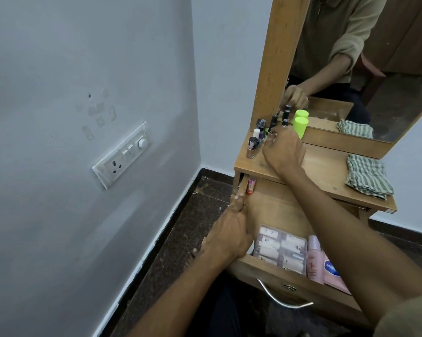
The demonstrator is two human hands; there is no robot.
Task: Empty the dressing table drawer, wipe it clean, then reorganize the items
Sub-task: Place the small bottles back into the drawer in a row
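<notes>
Wooden dressing table [326, 166] against the pale wall, mirror [375, 69] rising from its rear edge. Below the tabletop the drawer [278, 207] stands pulled out toward the person; its floor is bare at the back, while a clear plastic box [281, 249] of small tubes, a pink bottle [315, 261] and a pink packet [332, 273] lie at its front. A folded striped cloth [368, 176] rests on the tabletop's right end. The left hand [229, 229], forearm angled up from below, has fingers curled and clamped on the drawer's left side wall. The right hand [284, 152], arm stretched across the drawer, reaches the tabletop's back-left corner, fingertips closed among small bottles there beside a lime-green capped bottle [301, 126]; which one it grasps cannot be told. A nail polish bottle [251, 148] stands near that corner's front edge. A pink lip balm [250, 186] lies in the drawer's back-left corner.
</notes>
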